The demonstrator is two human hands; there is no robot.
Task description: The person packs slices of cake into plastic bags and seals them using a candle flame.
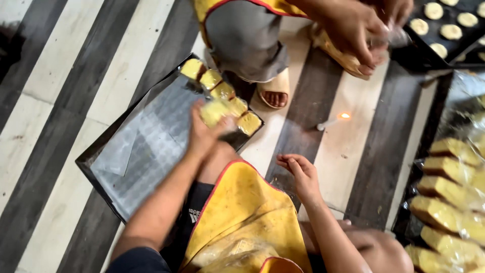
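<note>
Two hands of the seated person work over a striped floor [60,101], shown here from largest element to smallest. A dark baking tray [101,174] lined with shiny paper lies on the floor to the person's left; a row of yellow cake slices [209,80] sits along its far edge. To the right, wrapped cake slices [444,202] are stacked in a pile, and a second tray of round pale biscuits [449,25] lies at upper right. A co-worker in a yellow apron stands opposite, a sandalled foot [274,91] just beside the tray, both hands busy with a clear bag [353,50]. The person's yellow apron [242,212] covers the lap.

Left hand [204,134]: fingers closed around one cake slice [217,111], lifted at the row's near end; motion blur hides how firm the grip is. Right hand [303,177]: empty, fingers loosely curled, hovering above the floor.

A lit candle [333,120] stands on the floor between the two workers. Judged risks: soft cake may crumble under a tight squeeze; a sleeve, apron hem or plastic wrap swept near the flame could scorch.
</note>
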